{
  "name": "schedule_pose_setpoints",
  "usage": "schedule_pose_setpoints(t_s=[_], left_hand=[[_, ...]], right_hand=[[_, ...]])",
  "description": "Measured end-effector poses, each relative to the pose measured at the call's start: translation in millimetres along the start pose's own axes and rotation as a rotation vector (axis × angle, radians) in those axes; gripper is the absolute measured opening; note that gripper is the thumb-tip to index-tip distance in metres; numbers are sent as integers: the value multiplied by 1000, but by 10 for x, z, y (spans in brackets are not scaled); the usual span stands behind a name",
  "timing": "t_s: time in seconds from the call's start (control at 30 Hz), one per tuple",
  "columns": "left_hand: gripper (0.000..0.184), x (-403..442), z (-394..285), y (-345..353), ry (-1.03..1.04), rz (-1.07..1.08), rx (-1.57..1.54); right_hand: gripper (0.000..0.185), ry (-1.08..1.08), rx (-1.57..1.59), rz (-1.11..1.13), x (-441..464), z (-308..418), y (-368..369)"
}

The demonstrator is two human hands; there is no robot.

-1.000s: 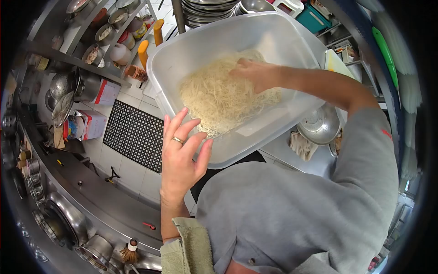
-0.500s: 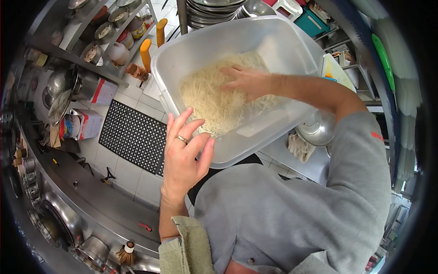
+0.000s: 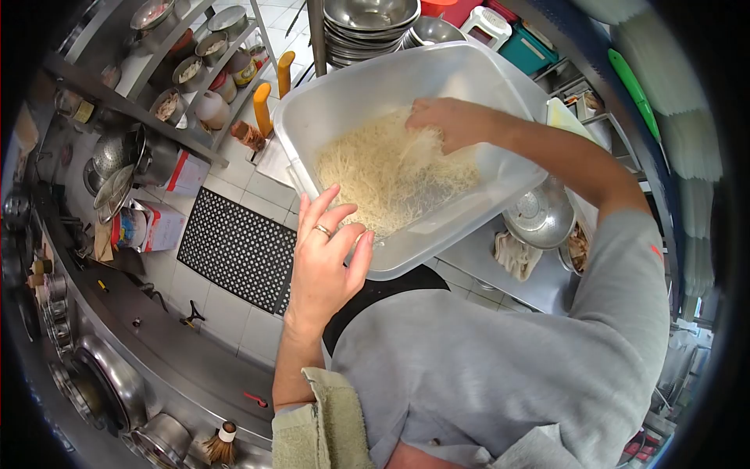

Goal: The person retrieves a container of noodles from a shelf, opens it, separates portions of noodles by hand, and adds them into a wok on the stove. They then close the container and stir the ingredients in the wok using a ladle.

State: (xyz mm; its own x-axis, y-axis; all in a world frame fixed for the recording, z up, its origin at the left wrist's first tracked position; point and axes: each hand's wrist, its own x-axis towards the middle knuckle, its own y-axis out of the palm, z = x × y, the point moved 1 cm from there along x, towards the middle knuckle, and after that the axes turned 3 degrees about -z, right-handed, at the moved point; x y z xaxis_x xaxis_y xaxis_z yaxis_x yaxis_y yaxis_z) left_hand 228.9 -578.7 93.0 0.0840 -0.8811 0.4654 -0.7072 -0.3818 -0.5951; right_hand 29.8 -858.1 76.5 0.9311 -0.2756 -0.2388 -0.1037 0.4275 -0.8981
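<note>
A large translucent plastic tub (image 3: 500,78) sits tilted in front of me. Across its bottom lies a loose heap of thin, pale noodles (image 3: 367,160). My right hand (image 3: 449,123) is inside, over the far right part of the heap, its fingers closed round a bunch of noodles with strands trailing below. At the tub's near left corner is my left hand (image 3: 328,250), a ring on one finger. Its bent fingers hook over the rim and hold it, their tips reaching inside. A green towel (image 3: 332,422) hangs by my left forearm.
Stacked metal bowls (image 3: 367,19) stand behind the tub. Shelves with food containers (image 3: 187,74) are at the upper left, above a black rubber mat (image 3: 234,250). A colander (image 3: 539,215) and a cloth (image 3: 516,256) lie on the steel surface at right. A steel counter (image 3: 156,324) curves along the left.
My right hand has moved up and away from me, going from spread fingers on the noodles to closed round a bunch. My left hand stays at the rim. The view has shifted slightly.
</note>
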Motion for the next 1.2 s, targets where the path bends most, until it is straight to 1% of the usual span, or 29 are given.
schedule_pose_setpoints(t_s=[0.03, 0.1, 0.23, 0.3, 0.33, 0.37, 0.43, 0.47, 0.5, 0.53, 0.57, 0.63, 0.67, 0.7, 0.73, 0.77, 0.8, 0.83, 0.87, 0.9, 0.93, 0.97, 1.0, 1.03, 1.07, 1.1, 1.17, 1.2], left_hand=[[3, -1, 9, -8, 10, -1, -1], [15, -6, 20, -27, 49, 23, 26], [22, 24, -48, -146, 60, 35, -20], [27, -3, -115, -210, 70, -47, -84], [27, -36, -142, -218, 77, -55, -80], [30, -81, -178, -219, 78, -81, -81], [32, -211, -300, -220, 74, -136, -58], [33, -309, -384, -223, 58, -148, -39], [34, -403, -472, -217, 42, -164, -15], [33, -511, -569, -205, 24, -182, -5], [33, -613, -663, -158, 16, -209, 29], [33, -804, -874, -50, -90, -278, -49], [29, -852, -1039, -22, -155, -262, -93], [29, -852, -1183, 48, -153, -289, -55], [30, -855, -1313, 149, -255, -353, -393], [31, -853, -1426, 247, -347, -411, -737], [36, -782, -1464, 318, -382, -420, -860], [39, -640, -1541, 379, -434, -482, -1118], [41, -475, -1557, 458, -517, -548, -1332], [44, -327, -1534, 544, -629, -536, -1541], [47, -191, -1488, 607, -724, -525, -1749], [56, -44, -1467, 733, -802, -541, -1794], [64, 40, -1444, 853, -760, -498, -1901], [74, 136, -1500, 941, -801, -574, -1977], [81, 198, -1564, 984, -821, -622, -2035], [81, 185, -1612, 981, -789, -665, -2028], [84, 102, -1733, 960, -695, -710, -2262], [73, -25, -1822, 865, -466, -606, -2221]], right_hand=[[62, -3, 32, -35, -70, 80, -165], [61, 4, 18, -79, -215, 251, -459], [59, 35, -34, -166, -415, 615, -900], [59, -2, 10, -195, -421, 600, -857], [58, -42, 63, -210, -412, 562, -788], [58, -54, 52, -212, -383, 466, -653], [58, -23, 79, -210, -298, 215, -340], [58, -54, 67, -213, -289, 164, -265], [59, -32, 45, -202, -281, 108, -230], [60, -14, 25, -190, -282, 95, -245], [60, -57, 16, -192, -299, 65, -294], [64, -83, -93, -286, -330, 129, -489], [64, -129, -95, -295, -345, 201, -596], [64, -85, -66, -265, -382, 332, -753], [64, -36, -32, -233, -430, 441, -857], [64, -70, -30, -245, -455, 538, -957], [63, -77, 45, -175, -462, 626, -1060], [62, -85, 116, -99, -486, 737, -1154], [59, -146, 69, -141, -544, 877, -1236], [59, -201, 52, -139, -572, 974, -1307], [59, -267, 74, -85, -578, 1041, -1394], [59, -334, 98, -24, -550, 1154, -1429], [60, -310, 96, -14, -614, 1354, -1474], [61, -281, 95, -6, -740, 1603, -1524], [61, -331, 78, 7, -818, 1844, -1530], [63, -344, 63, 19, -913, 2040, -1520], [65, -365, 34, 38, -1080, 2363, -1426], [66, -373, -25, 20, -1158, 2561, -1340]])
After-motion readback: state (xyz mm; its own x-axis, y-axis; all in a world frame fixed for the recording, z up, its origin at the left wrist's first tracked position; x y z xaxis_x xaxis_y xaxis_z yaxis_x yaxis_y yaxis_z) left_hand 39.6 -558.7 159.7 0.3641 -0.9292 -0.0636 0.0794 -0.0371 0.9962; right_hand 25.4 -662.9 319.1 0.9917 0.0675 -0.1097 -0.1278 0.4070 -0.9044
